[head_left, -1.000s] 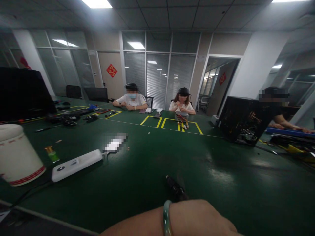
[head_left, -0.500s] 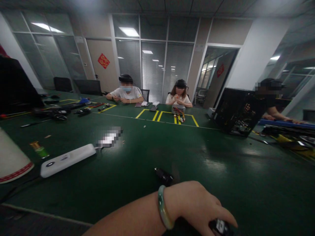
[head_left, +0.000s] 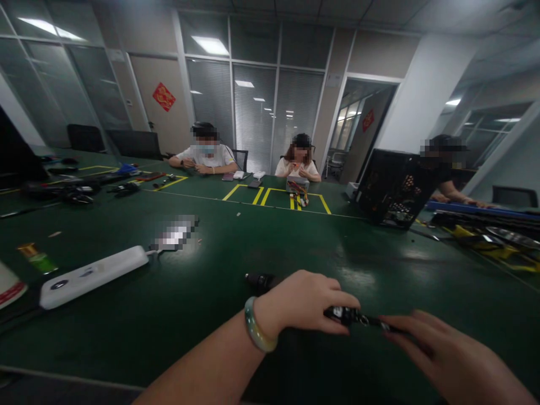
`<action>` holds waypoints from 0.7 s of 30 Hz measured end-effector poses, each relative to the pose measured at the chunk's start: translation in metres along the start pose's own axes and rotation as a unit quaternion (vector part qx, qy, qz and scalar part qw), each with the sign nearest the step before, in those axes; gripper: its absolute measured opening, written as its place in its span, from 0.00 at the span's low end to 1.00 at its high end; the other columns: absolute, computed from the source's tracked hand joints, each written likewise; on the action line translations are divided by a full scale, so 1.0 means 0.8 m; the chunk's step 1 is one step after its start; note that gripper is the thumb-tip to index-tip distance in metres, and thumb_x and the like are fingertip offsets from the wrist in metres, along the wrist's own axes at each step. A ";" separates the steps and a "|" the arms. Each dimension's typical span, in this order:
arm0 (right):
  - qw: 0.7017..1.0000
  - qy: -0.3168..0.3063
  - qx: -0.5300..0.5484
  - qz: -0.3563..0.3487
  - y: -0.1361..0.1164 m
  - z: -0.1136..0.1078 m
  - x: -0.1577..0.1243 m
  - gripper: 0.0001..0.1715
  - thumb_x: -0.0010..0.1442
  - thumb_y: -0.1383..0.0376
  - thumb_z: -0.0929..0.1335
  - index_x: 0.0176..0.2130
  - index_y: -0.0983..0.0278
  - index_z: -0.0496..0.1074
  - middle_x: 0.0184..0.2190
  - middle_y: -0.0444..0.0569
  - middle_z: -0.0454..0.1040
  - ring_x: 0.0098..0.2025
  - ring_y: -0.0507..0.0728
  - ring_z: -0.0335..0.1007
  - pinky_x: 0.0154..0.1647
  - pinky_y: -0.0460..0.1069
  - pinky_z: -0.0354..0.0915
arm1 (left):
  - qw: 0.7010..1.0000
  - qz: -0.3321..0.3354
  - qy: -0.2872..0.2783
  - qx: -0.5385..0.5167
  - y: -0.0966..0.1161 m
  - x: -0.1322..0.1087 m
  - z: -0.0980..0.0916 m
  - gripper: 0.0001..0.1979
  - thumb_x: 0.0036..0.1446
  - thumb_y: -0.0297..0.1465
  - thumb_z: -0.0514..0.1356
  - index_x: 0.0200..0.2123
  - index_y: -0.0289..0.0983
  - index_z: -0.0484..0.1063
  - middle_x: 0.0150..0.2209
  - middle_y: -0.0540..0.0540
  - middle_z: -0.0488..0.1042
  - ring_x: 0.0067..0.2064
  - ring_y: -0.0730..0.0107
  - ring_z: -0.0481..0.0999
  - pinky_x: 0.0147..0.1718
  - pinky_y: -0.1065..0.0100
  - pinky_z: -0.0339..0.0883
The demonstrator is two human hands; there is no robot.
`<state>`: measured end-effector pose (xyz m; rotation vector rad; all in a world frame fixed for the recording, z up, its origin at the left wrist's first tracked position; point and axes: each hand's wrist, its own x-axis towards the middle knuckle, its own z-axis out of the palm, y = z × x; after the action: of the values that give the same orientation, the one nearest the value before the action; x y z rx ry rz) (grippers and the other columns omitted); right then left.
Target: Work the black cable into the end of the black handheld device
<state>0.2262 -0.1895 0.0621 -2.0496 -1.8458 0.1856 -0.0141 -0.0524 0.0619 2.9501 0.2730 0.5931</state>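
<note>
My left hand (head_left: 306, 301), with a green-and-amber bangle at its wrist, is closed on a black object with a white marking (head_left: 340, 314). Its kind is not clear. From that object's right end a thin black part with a small ring (head_left: 365, 320) runs toward my right hand (head_left: 447, 349), whose fingers pinch its far end (head_left: 390, 326). Just behind my left wrist lies a black cylindrical tool with a metal tip (head_left: 258, 281); my hand hides part of it.
On the green table (head_left: 219, 337) at left are a white power strip (head_left: 95, 275), a blurred-out device (head_left: 175, 233), a small green bottle (head_left: 37, 259) and a white container (head_left: 9, 287). A black computer case (head_left: 388, 188) stands back right. Several people work around the table.
My left hand has moved up and left with the black object. My right hand has come into view and grips its thin end. The camera view has shifted slightly right.
</note>
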 end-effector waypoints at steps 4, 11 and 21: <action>0.998 -0.019 -0.005 -0.051 -0.035 -0.010 0.084 0.14 0.58 0.56 0.66 0.43 0.52 0.76 0.40 0.45 0.78 0.40 0.60 0.74 0.40 0.50 0.67 | 0.995 -0.090 0.020 0.040 -0.033 -0.006 -0.007 0.21 0.59 0.46 0.57 0.54 0.49 0.64 0.42 0.51 0.70 0.44 0.66 0.71 0.39 0.68 0.63; 0.996 0.001 -0.017 -0.090 -0.039 0.061 0.168 0.15 0.61 0.58 0.66 0.46 0.59 0.72 0.36 0.47 0.75 0.38 0.57 0.72 0.36 0.48 0.63 | 0.969 -0.220 0.039 0.104 -0.087 -0.015 0.019 0.22 0.56 0.44 0.62 0.53 0.48 0.65 0.43 0.48 0.69 0.45 0.63 0.68 0.42 0.65 0.61; 0.957 -0.101 -0.110 -0.250 -0.032 0.061 0.122 0.09 0.61 0.59 0.67 0.41 0.59 0.72 0.40 0.49 0.72 0.41 0.60 0.69 0.43 0.54 0.62 | 0.964 -0.210 0.065 0.147 -0.088 -0.011 0.042 0.20 0.56 0.40 0.62 0.52 0.45 0.66 0.50 0.48 0.67 0.52 0.59 0.63 0.50 0.59 0.56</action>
<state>0.1987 -0.0830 0.0405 -1.6654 -2.5468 0.0532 -0.0198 0.0122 0.0171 2.9767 1.0521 0.7341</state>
